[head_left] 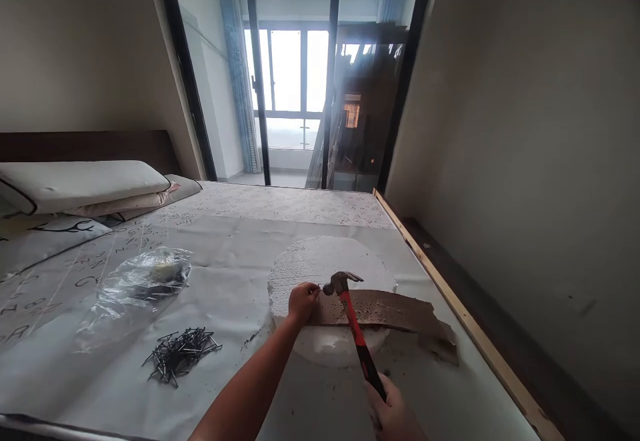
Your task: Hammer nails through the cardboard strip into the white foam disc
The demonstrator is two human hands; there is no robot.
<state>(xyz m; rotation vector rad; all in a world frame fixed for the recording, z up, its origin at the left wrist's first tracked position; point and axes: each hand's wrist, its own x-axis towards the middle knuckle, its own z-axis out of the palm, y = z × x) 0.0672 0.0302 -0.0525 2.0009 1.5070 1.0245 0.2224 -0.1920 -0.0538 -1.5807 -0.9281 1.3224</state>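
Note:
My right hand (393, 409) is wrapped round the red and black handle of a claw hammer (354, 324). The hammer's steel head is raised just right of my left hand (303, 304), its striking face toward the fingertips. Those fingers are pinched on a thin nail, mostly hidden, at the left end of a brown strip (395, 309) dotted with small marks or nail heads. Beneath the strip lies a round white foam disc (320, 257), its surface rough on the left. The strip's torn right end reaches past the disc.
A pile of loose nails (181, 354) lies left of my forearm, with a clear plastic bag (145, 281) behind it. All sit on a pale sheet over the bed (235, 244). Pillows (85, 184) are at far left; a wooden rail (450, 301) edges the right side.

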